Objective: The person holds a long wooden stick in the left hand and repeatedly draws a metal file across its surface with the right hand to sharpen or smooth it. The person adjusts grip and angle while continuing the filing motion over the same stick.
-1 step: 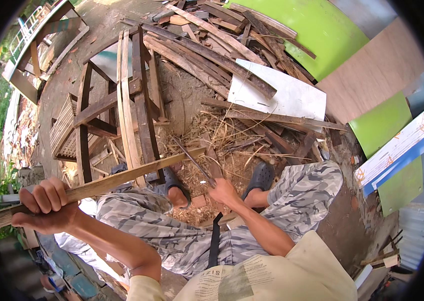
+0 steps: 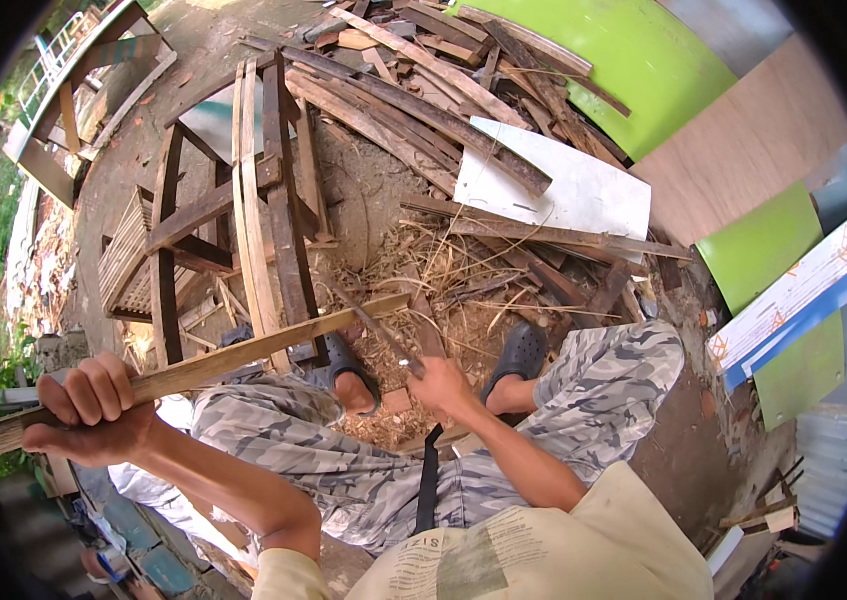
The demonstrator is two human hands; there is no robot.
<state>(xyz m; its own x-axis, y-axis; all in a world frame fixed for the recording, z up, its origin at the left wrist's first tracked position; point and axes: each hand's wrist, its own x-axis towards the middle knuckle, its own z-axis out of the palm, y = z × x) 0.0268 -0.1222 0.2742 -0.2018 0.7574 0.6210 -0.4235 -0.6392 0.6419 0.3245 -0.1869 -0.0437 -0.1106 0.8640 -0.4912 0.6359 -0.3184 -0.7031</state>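
My left hand [image 2: 90, 408] is closed around the near end of a long wooden strip [image 2: 243, 357], which slants up and right across my lap. My right hand [image 2: 440, 388] grips the handle of a long knife [image 2: 385, 338], its dark narrow blade pointing up and left. Near the strip's far end the blade crosses the wood; whether its edge touches cannot be told. Wood shavings [image 2: 408, 425] lie on the ground below, between my feet in grey clogs [image 2: 520, 358].
Ahead on the left stands a dark wooden frame [image 2: 286, 240] with pale strips [image 2: 249, 200] leaning on it. Beyond my feet lie a heap of old boards [image 2: 413, 130] and a white panel [image 2: 553, 190]. Green sheets [image 2: 583, 45] and a plywood sheet [image 2: 753, 140] are at right.
My right hand has shifted slightly left and the knife blade has turned, showing more of its flat side. The left hand and the strip have stayed in place.
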